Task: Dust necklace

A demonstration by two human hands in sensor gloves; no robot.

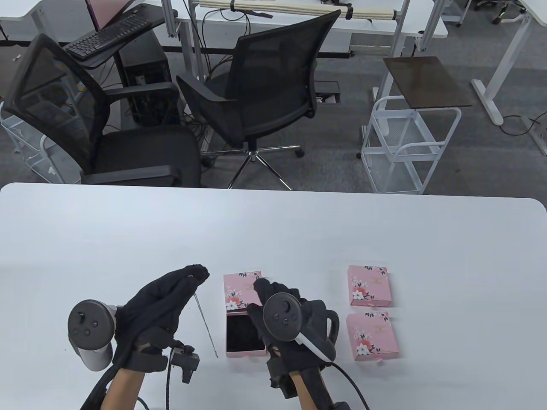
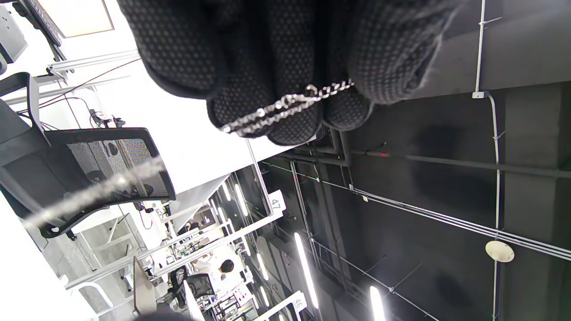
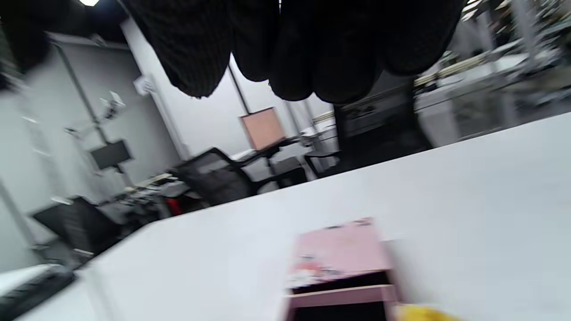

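We find the necklace [image 1: 204,318] out of its box, pinched at one end by the left hand [image 1: 164,305] and hanging as a thin silver chain whose lower end reaches the table [image 1: 273,230] just left of the open pink box [image 1: 245,335]; the left wrist view confirms the chain lying across the gloved fingertips [image 2: 267,116], gripped between finger and thumb.

The right hand [image 1: 284,320] hovers over the open box, fingers extended and loose; we see nothing in it (a yellow blur at the bottom edge of the right wrist view cannot be identified). Two closed pink boxes [image 1: 369,285] sit well apart to the right.

Our judgement on the step in hand: the chain should be kept taut and clear of the tabletop so a wipe can run along its length; the pinch must stay firm near the clasp, since a fine chain slips readily through glove fabric; strokes should run downward from the held end, to avoid kinking.

Pose: the left hand is raised with its fingertips uppermost; the right hand lies palm-down, its tracker facing the camera.
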